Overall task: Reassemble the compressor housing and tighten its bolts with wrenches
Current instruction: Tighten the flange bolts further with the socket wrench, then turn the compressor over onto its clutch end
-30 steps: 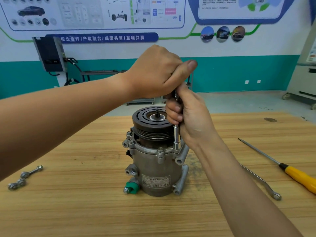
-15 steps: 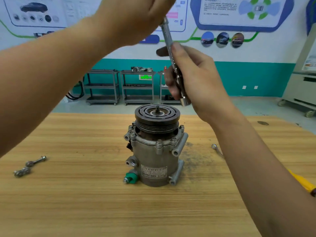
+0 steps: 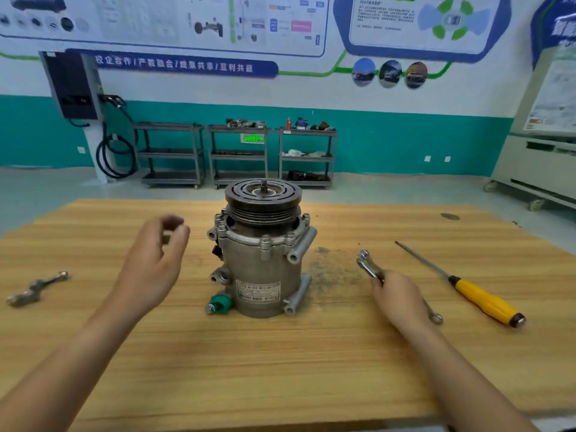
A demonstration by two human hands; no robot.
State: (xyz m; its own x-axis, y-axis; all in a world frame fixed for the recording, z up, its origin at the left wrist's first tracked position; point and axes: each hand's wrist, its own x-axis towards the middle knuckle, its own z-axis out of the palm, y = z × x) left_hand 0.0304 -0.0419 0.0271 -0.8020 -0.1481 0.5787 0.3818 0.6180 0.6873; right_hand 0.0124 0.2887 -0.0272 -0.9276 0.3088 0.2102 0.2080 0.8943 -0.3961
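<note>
Compressor stands upright mid-worktop, pulley end up. Right hand grips a wrench lying on the worktop right of the compressor, with a yellow-handled screwdriver beyond. Left hand is raised just left of the compressor, fingers curled and blurred; cannot tell whether it pinches anything. Metal parts lie far left.

A single head-worn view looks forward and slightly down across the near wooden table. The compressor sits mid-frame and the back wall fills the top.
</note>
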